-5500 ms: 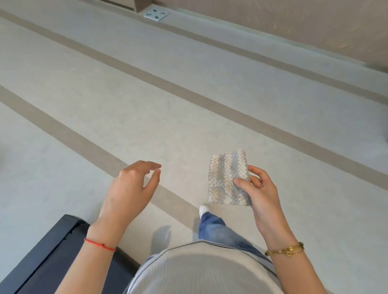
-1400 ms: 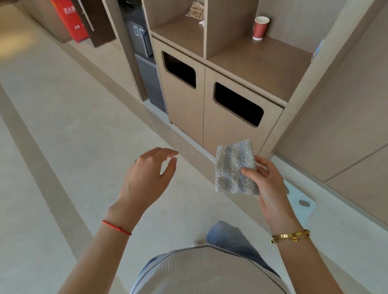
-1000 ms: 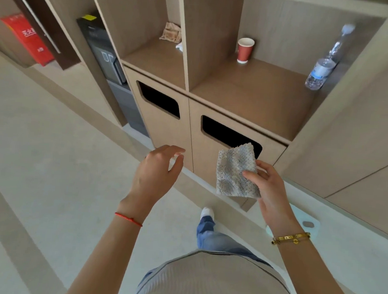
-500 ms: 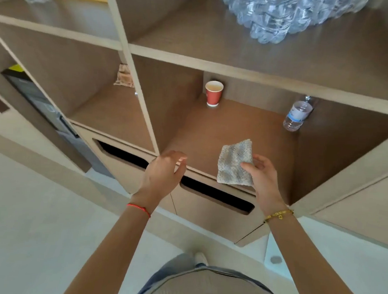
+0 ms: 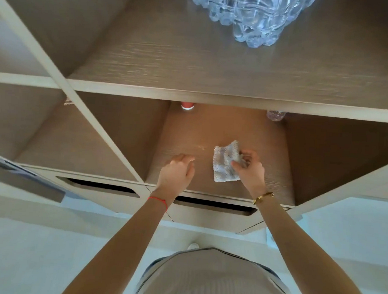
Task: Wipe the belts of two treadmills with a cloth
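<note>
The right hand (image 5: 250, 170) pinched one nubbly, grey-white woven cloth (image 5: 225, 163) in curled fingers over the brown wood-grain shelf (image 5: 212, 134). The left hand (image 5: 176, 173) hovered beside it, fingers loosely curled, holding nothing. One red paper cup (image 5: 187, 105) stood at the back.

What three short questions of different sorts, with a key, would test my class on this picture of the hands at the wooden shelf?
1. True or false: the left hand grips the cloth.
2. Which stands at the back of the compartment that the hands reach into? A) red cup B) folded towel C) spray can
3. Fill in: the clear plastic bottles stand on the shelf ____ that compartment.

Key: 1. False, the right hand pinches it. 2. A. 3. above.
</note>
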Motion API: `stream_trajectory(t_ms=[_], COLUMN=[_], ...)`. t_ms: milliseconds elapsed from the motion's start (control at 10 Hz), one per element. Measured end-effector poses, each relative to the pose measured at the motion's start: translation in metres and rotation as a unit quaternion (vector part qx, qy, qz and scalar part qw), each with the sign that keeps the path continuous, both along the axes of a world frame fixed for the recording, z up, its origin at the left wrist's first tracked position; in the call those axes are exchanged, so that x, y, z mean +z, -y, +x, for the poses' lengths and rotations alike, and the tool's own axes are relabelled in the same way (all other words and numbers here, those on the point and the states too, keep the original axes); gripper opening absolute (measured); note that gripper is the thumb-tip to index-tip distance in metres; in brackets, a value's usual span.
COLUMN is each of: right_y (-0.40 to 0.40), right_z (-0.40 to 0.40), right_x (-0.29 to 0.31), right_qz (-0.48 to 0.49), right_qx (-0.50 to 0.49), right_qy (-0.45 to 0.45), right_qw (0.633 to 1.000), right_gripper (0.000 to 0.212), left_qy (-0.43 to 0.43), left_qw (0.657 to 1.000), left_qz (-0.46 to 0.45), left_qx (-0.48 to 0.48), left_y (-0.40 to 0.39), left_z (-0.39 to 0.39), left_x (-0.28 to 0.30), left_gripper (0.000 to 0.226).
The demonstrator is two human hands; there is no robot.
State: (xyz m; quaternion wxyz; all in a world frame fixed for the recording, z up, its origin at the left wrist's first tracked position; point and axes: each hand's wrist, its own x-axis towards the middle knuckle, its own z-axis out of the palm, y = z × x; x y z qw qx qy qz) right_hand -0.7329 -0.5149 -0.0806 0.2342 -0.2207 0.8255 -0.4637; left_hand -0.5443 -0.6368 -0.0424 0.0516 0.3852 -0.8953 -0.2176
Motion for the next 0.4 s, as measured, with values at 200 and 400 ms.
stream_trajectory(t_ms=[200, 400], right_y=[-0.015, -0.028], right_z=[-0.010, -0.007], right_x=[-0.015, -0.008], right_qz=[0.137, 0.178], right_qx=[0.073, 0.072], right_qy=[-0.180, -0.246], right_qw=[0.971, 0.950], right_gripper=[0.048, 0.054], left_qy=[0.036, 0.014], left_qw=[0.999, 1.000], left_qz=[0.022, 0.006], left_qx=[-0.020, -0.018], left_y=[-0.002, -0.004], left_z=[-0.005, -0.005], left_x=[-0.019, -0.022], left_gripper=[0.033, 0.032])
